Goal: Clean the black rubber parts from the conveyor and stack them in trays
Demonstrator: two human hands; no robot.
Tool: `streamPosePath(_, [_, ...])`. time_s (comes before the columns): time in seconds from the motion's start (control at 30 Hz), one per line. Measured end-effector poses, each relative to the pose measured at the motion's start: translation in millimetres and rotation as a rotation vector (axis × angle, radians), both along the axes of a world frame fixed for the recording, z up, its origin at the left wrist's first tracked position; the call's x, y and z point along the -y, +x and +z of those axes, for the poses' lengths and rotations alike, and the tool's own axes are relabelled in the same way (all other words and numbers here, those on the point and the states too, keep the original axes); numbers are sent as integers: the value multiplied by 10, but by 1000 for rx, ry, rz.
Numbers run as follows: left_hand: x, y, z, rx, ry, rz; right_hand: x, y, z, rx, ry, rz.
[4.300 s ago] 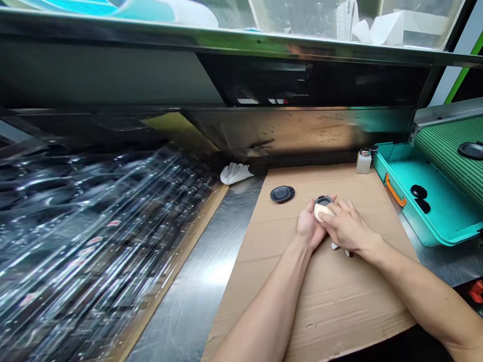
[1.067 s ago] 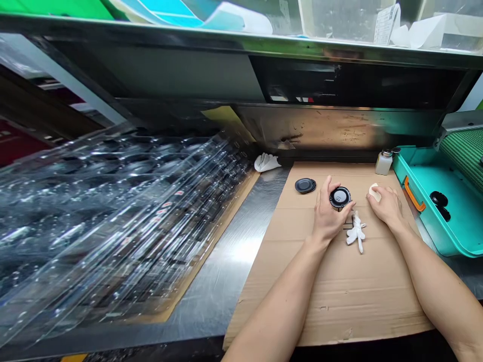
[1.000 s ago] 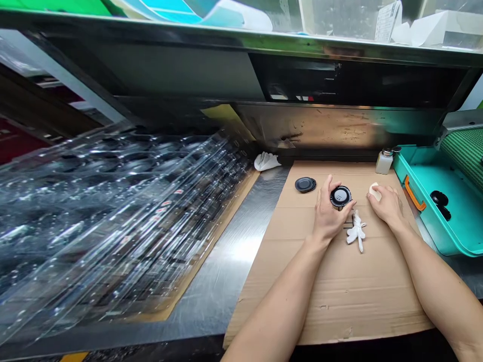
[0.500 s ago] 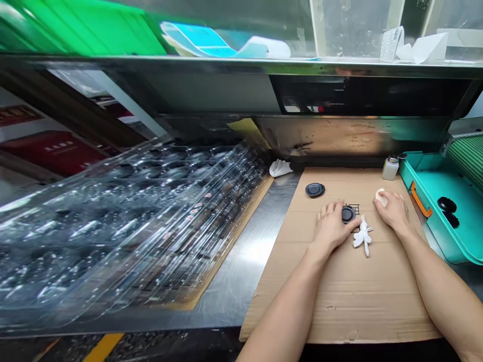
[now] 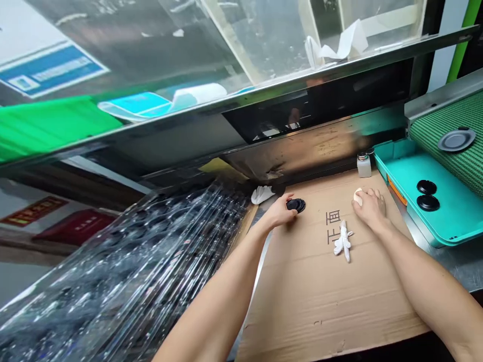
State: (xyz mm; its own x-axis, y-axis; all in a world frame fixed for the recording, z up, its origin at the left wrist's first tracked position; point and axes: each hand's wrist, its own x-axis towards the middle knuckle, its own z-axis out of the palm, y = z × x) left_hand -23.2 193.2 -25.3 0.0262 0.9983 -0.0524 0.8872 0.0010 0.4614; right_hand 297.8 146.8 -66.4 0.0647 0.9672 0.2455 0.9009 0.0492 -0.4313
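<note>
My left hand (image 5: 282,211) is at the far left of the cardboard sheet (image 5: 302,291). Its thumb and fingers close round the near edge of a small stack of black round caps (image 5: 297,205); how many lie there I cannot make out. On the right side of the sheet, my right hand (image 5: 370,205) is curled over a small cream-white pad (image 5: 357,196) and presses it against its fingers. Between the hands, a twisted white cloth (image 5: 343,244) lies beside printed black characters.
A teal tray (image 5: 449,236) at the right contains two black round caps (image 5: 427,203). Behind it, a grey round cap (image 5: 456,140) rests on a green belt (image 5: 433,120). A pump bottle (image 5: 364,166) stands at the back. Stacked clear plastic trays (image 5: 151,271) fill the left; a white glove-like cloth (image 5: 262,194) lies near them.
My left hand has moved left and away with the dark cap, from beside the white cloth to the stack. My right hand keeps the pad. The view has tilted and turned right.
</note>
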Motion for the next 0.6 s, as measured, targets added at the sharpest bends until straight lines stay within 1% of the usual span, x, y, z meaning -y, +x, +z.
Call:
streamPosePath(0.1, [-116,77,3,-53,-70,-73,18,-8,1,-7,-4,3])
streamPosePath(0.2, [-170,147,3,-106,-98,-102,30,7,-3,-25,-2,26])
streamPosePath(0.3, [-140,231,35,-134,-82,-113,13,21,-18,-42,-14,20])
streamPosePath(0.37, [-30,315,116,-108,-67,-135,-6,4,-17,-38,-31,-8])
streamPosePath(0.43, [197,420,269,-49,-60,-154,7,-26,12,-22,-46,-14])
streamPosePath(0.47, [365,470,365,-7,-57,-155,40,-35,40,-15,-48,-6])
streamPosePath(0.53, [808,535,540,122,-44,-153,211,-15,117,-12,-38,25])
streamPosePath(0.57, [1080,541,588,197,-45,-163,371,15,161,-15,-9,42])
streamPosePath(0.6, [1377,529,588,272,-69,-182,594,58,199,-17,43,80])
